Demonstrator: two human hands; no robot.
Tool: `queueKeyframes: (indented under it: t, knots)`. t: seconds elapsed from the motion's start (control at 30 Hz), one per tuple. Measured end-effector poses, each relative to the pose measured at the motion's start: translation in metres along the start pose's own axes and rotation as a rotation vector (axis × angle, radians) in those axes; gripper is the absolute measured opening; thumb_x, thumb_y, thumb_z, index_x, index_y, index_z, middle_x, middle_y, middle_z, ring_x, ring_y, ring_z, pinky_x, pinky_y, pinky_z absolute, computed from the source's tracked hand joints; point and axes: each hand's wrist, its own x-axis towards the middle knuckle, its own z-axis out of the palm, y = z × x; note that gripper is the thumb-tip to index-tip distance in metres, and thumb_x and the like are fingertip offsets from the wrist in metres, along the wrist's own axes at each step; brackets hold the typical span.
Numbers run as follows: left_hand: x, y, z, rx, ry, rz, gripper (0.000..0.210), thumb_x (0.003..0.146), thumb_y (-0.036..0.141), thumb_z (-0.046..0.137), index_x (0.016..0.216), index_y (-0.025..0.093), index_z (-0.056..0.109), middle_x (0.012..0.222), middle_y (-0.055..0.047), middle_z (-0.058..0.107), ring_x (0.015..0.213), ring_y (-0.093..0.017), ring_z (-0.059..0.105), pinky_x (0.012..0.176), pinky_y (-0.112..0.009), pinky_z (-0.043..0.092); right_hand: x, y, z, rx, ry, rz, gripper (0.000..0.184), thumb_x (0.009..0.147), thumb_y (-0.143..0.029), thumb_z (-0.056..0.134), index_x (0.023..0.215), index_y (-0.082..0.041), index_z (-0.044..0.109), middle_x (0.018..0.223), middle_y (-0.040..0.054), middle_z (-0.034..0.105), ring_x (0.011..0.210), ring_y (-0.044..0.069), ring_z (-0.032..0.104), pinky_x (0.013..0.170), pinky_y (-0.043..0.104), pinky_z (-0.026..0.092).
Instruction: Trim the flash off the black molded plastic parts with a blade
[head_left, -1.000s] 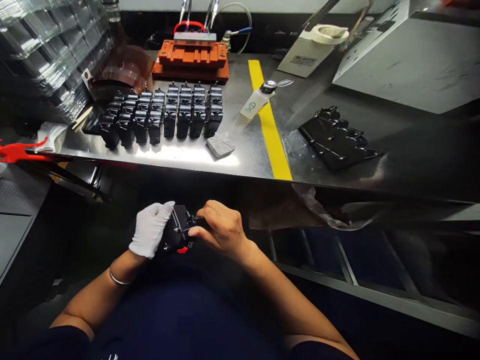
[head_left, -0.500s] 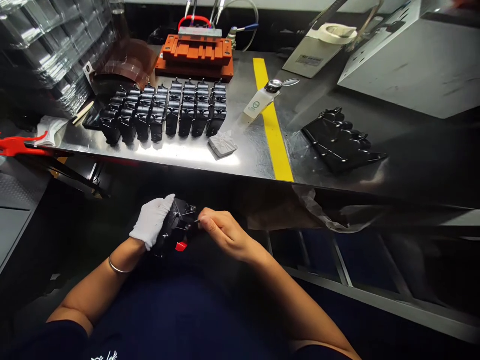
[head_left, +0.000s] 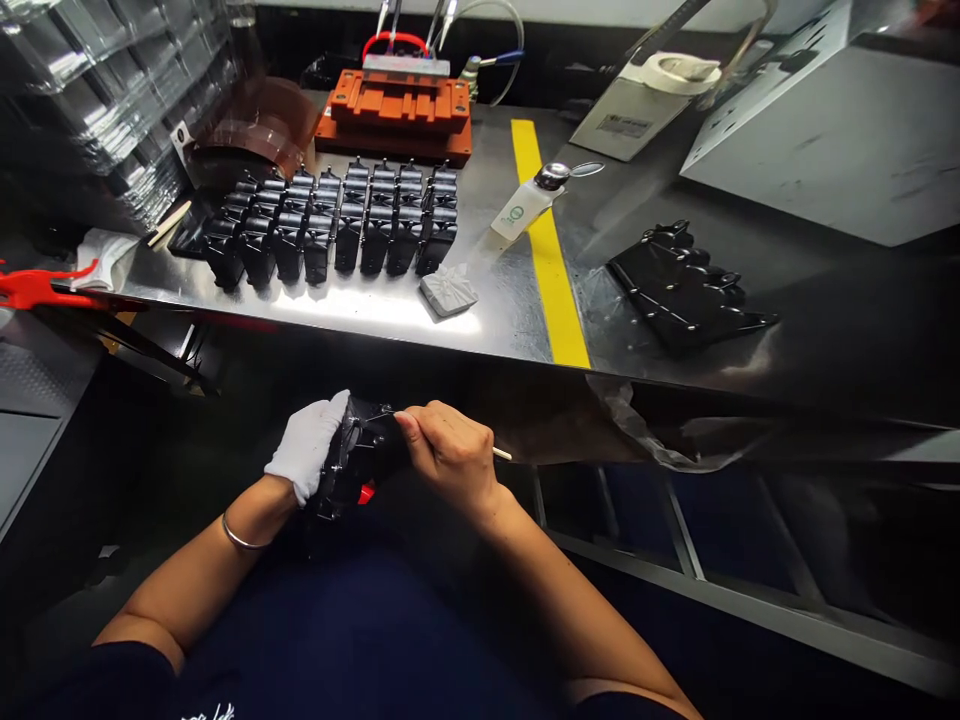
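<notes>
My left hand (head_left: pixel 307 445), in a white glove, is closed round the left side of a glossy black moulded part (head_left: pixel 352 455) with small posts, held below the bench edge over my lap. In my bare right hand (head_left: pixel 454 455) is a thin stick (head_left: pixel 502 454); its pale rear end sticks out behind the fist. The front end points left at the part's upper posts, and I cannot tell whether it touches them. Just under the part a small red piece (head_left: pixel 367 494) shows, mostly hidden.
On the metal bench (head_left: pixel 495 325) stand rows of black parts (head_left: pixel 334 225), a grey wrapped block (head_left: pixel 448 290), a pump bottle (head_left: pixel 525 205), an orange fixture (head_left: pixel 401 105) and a larger black moulding (head_left: pixel 682 285). Stacked clear trays (head_left: pixel 112 100) rise at left; a red-handled tool (head_left: pixel 45 285) overhangs the edge.
My right hand has turned and lifted slightly, bringing the stick's pale rear end into view. The black part has tilted a little, and less of the red piece shows.
</notes>
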Motion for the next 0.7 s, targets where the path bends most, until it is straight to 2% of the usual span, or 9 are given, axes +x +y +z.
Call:
queueKeyframes:
  t: [0.23,0.37,0.47,0.6,0.63,0.7]
  knots:
    - [-0.003,0.004,-0.001,-0.002,0.024,0.023,0.045,0.084,0.057,0.048,0.064,0.019,0.063,0.068,-0.006,0.062,0.06,-0.017,0.049,0.058,-0.029,0.04,0.0,0.0,-0.001,-0.013,-0.002,-0.001,0.029,0.095,-0.023,0.048,0.071,-0.016,0.061,0.058,0.0023,0.056,0.053,0.012,0.049,0.054,0.025,0.033]
    - [-0.003,0.002,-0.002,0.02,0.015,0.015,0.046,0.084,0.058,0.046,0.064,0.02,0.062,0.068,-0.005,0.06,0.061,-0.016,0.049,0.059,-0.029,0.04,-0.003,-0.002,0.003,0.058,-0.027,0.021,0.03,0.096,-0.024,0.046,0.071,-0.016,0.062,0.057,0.0017,0.055,0.052,0.011,0.049,0.054,0.024,0.035]
    - [-0.003,0.001,-0.002,-0.025,0.029,-0.012,0.044,0.083,0.058,0.048,0.063,0.02,0.059,0.067,-0.005,0.059,0.061,-0.016,0.049,0.058,-0.028,0.041,-0.004,-0.003,0.003,0.192,-0.109,0.091,0.032,0.096,-0.027,0.044,0.072,-0.016,0.062,0.059,0.0019,0.058,0.052,0.01,0.052,0.053,0.023,0.037]
    - [-0.007,0.002,-0.002,-0.08,0.035,-0.009,0.044,0.079,0.06,0.053,0.064,0.019,0.059,0.065,-0.003,0.058,0.059,-0.014,0.047,0.056,-0.027,0.041,-0.001,-0.002,-0.007,0.532,-0.34,0.123,0.042,0.097,-0.031,0.041,0.062,-0.016,0.057,0.054,0.0,0.056,0.047,0.008,0.049,0.048,0.02,0.037]
    - [-0.008,0.003,-0.002,-0.094,0.043,0.001,0.044,0.078,0.06,0.054,0.065,0.019,0.06,0.065,-0.002,0.057,0.058,-0.014,0.046,0.055,-0.027,0.04,0.0,-0.001,-0.01,0.58,-0.352,0.107,0.042,0.097,-0.031,0.041,0.062,-0.016,0.057,0.054,0.0,0.056,0.047,0.008,0.049,0.047,0.02,0.037]
    - [-0.01,0.005,-0.002,-0.135,0.072,0.024,0.044,0.076,0.061,0.056,0.065,0.018,0.059,0.062,0.0,0.055,0.057,-0.012,0.044,0.054,-0.026,0.04,0.001,-0.002,-0.014,0.554,-0.268,0.087,0.038,0.096,-0.029,0.043,0.065,-0.015,0.059,0.055,0.0009,0.057,0.048,0.009,0.05,0.048,0.02,0.038]
